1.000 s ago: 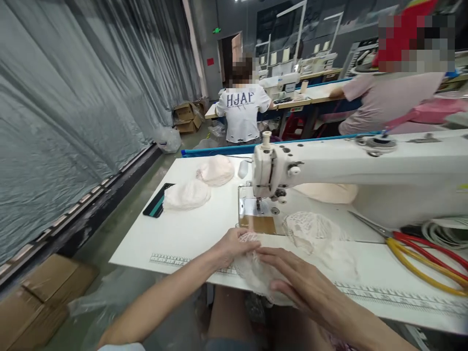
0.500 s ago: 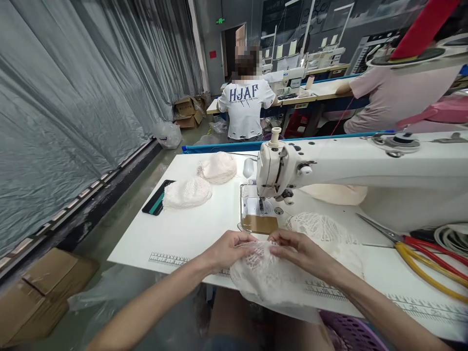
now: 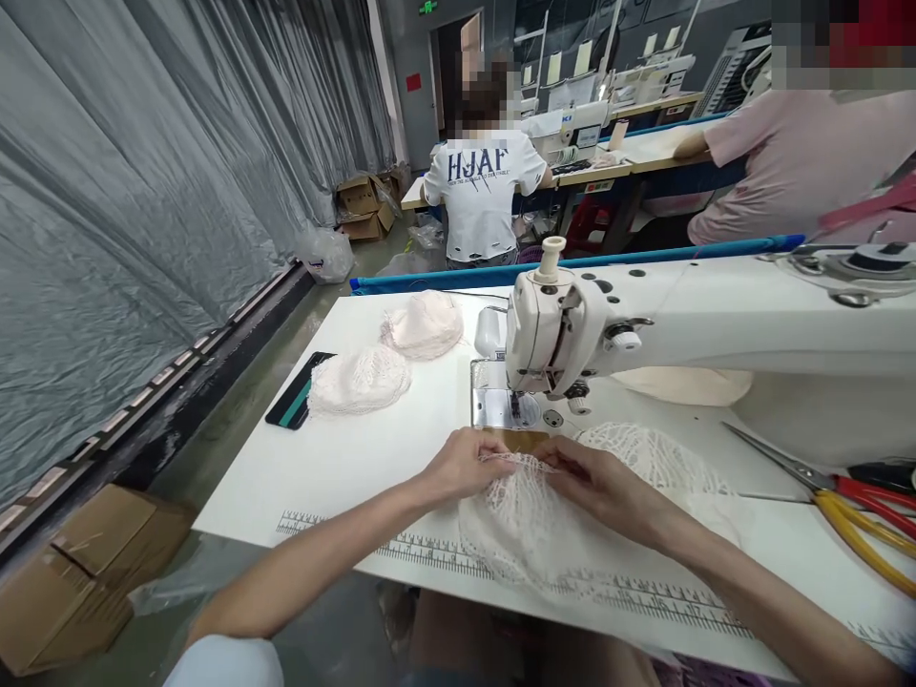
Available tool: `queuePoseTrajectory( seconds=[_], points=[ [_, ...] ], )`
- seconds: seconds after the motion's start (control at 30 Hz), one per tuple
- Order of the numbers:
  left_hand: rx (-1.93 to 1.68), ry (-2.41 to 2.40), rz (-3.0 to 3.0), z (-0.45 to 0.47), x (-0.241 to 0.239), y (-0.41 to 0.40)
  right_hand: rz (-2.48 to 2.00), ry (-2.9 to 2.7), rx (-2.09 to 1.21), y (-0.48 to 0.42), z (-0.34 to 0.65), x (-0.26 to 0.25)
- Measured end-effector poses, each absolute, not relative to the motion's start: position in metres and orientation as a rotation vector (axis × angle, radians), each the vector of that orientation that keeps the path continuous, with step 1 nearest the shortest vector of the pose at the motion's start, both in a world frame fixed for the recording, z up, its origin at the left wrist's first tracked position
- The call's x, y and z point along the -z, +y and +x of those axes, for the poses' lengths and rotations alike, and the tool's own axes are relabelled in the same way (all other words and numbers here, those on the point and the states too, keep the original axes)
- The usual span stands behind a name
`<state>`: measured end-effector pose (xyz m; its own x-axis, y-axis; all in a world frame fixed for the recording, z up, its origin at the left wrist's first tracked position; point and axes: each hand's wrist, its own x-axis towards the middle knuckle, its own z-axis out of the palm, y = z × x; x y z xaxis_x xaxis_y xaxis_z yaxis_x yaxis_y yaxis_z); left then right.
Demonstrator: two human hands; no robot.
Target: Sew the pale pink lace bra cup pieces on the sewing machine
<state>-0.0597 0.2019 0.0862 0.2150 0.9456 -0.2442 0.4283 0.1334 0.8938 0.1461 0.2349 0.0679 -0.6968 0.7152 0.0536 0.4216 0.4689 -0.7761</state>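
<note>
A piece of sheer white lace fabric (image 3: 526, 520) is stretched by its upper edge between my two hands, just in front of the sewing machine (image 3: 551, 334). My left hand (image 3: 468, 465) pinches the edge on the left. On the right, my right hand (image 3: 591, 477) pinches the same edge with thumb and fingers. The fabric's lower part drapes over the printed ruler (image 3: 429, 553) along the table's front. Beyond the hands lie the metal needle plate (image 3: 493, 405) and a brown plate (image 3: 526, 441). More white lace (image 3: 655, 458) lies beside my right hand.
Two piles of pale lace pieces (image 3: 362, 379) (image 3: 424, 324) lie on the left of the white table (image 3: 286, 477), one over a dark card (image 3: 290, 405). Scissors (image 3: 808, 472) rest at right. Cardboard boxes (image 3: 86, 572) stand on the floor. Two people sit at machines ahead.
Both hands have moved slightly up toward the needle plate with the lace fabric. Its gathered top edge is now pulled straighter, and its lower part lies on the table instead of hanging over the edge.
</note>
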Motion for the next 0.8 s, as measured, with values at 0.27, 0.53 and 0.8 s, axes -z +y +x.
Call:
queuePoseTrajectory(
  seconds=[0.27, 0.53, 0.8],
  points=[
    [-0.558, 1.378, 1.295, -0.048, -0.076, 0.223, -1.213, -2.451, -0.297, 0.256, 0.187, -0.062],
    [-0.527, 1.337, 1.440, -0.046, -0.083, 0.219, -0.887, -2.578, -0.699, 0.259, 0.148, -0.070],
    [-0.509, 1.507, 1.889, -0.056, -0.089, 0.214, -0.987, -2.500, -0.525, 0.256, 0.140, -0.054]
  ],
)
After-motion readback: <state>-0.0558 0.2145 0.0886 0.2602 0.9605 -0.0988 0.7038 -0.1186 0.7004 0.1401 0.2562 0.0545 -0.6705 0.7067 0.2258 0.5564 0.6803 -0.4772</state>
